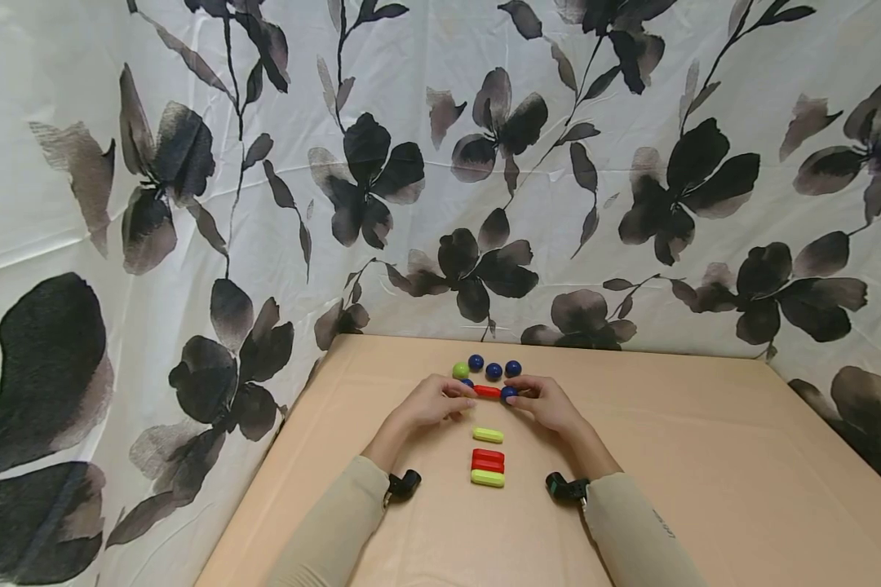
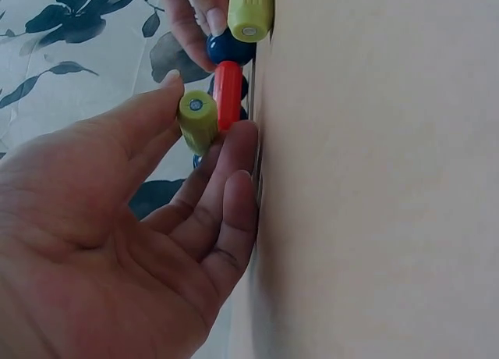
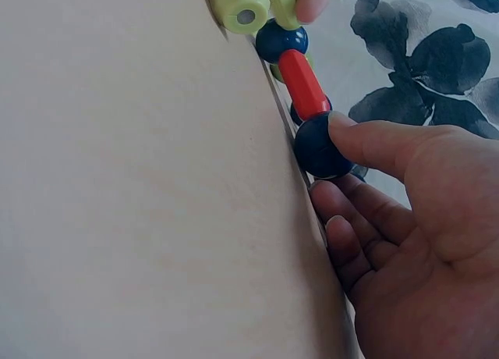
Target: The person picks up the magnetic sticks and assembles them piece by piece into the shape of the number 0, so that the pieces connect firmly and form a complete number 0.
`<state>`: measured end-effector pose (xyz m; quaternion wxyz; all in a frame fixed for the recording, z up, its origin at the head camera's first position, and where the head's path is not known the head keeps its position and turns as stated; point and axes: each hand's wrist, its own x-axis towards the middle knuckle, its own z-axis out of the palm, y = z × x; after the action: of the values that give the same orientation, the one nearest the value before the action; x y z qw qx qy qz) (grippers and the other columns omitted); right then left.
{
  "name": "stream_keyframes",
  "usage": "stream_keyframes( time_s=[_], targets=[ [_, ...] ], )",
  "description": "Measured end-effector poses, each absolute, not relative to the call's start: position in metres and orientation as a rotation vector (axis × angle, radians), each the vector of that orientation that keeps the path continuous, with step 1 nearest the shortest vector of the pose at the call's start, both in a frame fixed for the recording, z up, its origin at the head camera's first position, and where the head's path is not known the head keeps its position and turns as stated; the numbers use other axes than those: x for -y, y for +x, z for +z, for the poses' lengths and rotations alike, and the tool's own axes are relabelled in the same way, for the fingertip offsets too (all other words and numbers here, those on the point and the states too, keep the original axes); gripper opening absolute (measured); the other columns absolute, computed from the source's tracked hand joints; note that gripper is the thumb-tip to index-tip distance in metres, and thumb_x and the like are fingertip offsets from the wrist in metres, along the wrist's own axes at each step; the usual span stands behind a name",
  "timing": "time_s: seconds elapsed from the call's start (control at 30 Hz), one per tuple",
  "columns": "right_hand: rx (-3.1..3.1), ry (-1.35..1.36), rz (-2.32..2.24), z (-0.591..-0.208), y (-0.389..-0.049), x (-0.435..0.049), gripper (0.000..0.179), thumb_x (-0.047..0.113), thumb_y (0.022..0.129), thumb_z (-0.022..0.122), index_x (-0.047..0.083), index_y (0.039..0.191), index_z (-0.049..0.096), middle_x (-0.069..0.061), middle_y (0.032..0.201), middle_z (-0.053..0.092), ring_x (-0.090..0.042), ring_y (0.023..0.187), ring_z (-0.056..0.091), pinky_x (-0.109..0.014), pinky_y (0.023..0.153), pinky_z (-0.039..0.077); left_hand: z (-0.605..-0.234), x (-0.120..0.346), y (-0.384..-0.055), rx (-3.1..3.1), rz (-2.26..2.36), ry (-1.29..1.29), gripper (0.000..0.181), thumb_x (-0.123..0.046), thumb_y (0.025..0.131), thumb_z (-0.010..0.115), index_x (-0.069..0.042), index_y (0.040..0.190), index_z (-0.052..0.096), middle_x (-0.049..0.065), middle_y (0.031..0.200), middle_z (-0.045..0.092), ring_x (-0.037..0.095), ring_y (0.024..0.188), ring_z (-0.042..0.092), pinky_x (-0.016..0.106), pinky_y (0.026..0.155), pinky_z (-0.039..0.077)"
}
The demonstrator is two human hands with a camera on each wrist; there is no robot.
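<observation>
In front of me a red rod point(image 1: 487, 392) joins two blue balls. My right hand point(image 1: 552, 402) pinches the right blue ball point(image 3: 321, 146) between thumb and fingers. At the rod's other end sits the left blue ball point(image 3: 282, 40). My left hand point(image 1: 436, 399) pinches a yellow-green rod point(image 2: 198, 123) with a metallic dot in its end. From the right wrist side, that yellow-green rod appears to touch the left blue ball. In the head view my left fingers hide this rod and part of the ball.
Just beyond the hands lie a green ball point(image 1: 460, 370) and several loose blue balls point(image 1: 493, 372). Nearer me are a single yellow-green rod point(image 1: 488, 435) and a group of red rods point(image 1: 488, 461) beside another yellow-green rod point(image 1: 488, 478). A floral curtain point(image 1: 411, 269) hangs behind the table point(image 1: 690, 456).
</observation>
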<state>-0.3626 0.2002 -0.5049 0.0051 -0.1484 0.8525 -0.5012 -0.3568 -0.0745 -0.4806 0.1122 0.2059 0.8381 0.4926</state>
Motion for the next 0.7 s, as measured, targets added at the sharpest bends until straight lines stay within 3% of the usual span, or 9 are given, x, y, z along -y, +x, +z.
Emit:
stream_keyframes(
  time_s=[0.47,0.7],
  targets=[
    [-2.681,-0.47,-1.569,-0.5043,-0.362,-0.1997,0.035,0.011,0.096,0.075,0.006,0.13,0.072,-0.015,0.123,0.072,-0.023,0.098,0.064,-0.022,0.085,0.053,-0.4737,0.0772,-0.354,-2.527,1.286,0.637,0.029,-0.026,0.096,0.077,-0.011,0.121,0.078,0.0,0.088,0.071,0.017,0.076,0.061,0.026,0.061,0.045],
    [-2.674,-0.479,-1.571,-0.5051,-0.363,-0.1996,0.036,0.008,0.096,0.074,0.003,0.131,0.07,-0.018,0.124,0.072,-0.022,0.098,0.065,-0.019,0.083,0.053,-0.4716,0.0808,-0.3567,-2.637,1.256,0.665,0.03,-0.024,0.093,0.08,-0.013,0.121,0.079,0.005,0.109,0.073,0.018,0.089,0.058,0.029,0.071,0.047]
  ],
)
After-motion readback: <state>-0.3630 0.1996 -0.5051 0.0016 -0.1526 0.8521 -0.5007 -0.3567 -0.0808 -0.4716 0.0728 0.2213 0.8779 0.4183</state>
